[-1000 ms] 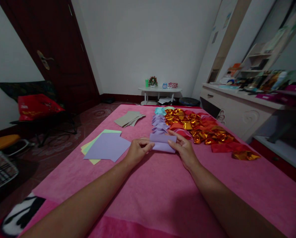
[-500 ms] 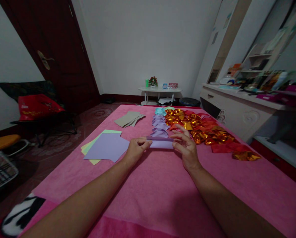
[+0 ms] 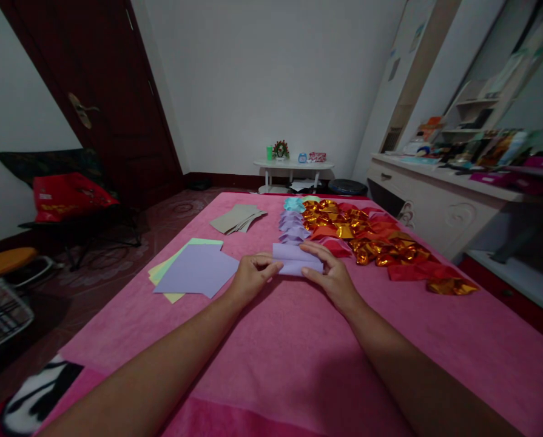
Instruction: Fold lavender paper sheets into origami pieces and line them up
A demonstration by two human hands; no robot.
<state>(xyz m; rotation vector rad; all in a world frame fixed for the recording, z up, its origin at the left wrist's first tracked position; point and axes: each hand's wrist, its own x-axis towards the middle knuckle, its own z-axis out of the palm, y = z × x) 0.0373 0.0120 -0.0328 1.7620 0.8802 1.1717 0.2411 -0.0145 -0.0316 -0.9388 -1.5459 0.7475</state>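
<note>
Between my two hands is a folded sheet of purple paper (image 3: 293, 258), held above the pink cloth (image 3: 280, 340) with a crease running across it. My left hand (image 3: 254, 273) pinches its left end between thumb and fingers. At the right end, my right hand (image 3: 328, 270) grips it with the thumb on the near side and fingers over the far side. Just beyond lie several folded purple paper pieces (image 3: 293, 226) in a column. Left of my hands, loose purple sheets (image 3: 196, 270) rest on yellow and green ones.
Grey sheets (image 3: 237, 218) are fanned out at the far left. Gold and red folded pieces (image 3: 371, 233) spread over the far right, with a light blue folded piece (image 3: 293, 204) behind the purple ones. A white dresser (image 3: 430, 188) stands to the right.
The purple paper has turned so that more of its creased face shows, with its upper flap raised. My right hand has moved slightly left and its fingers have closed onto the paper.
</note>
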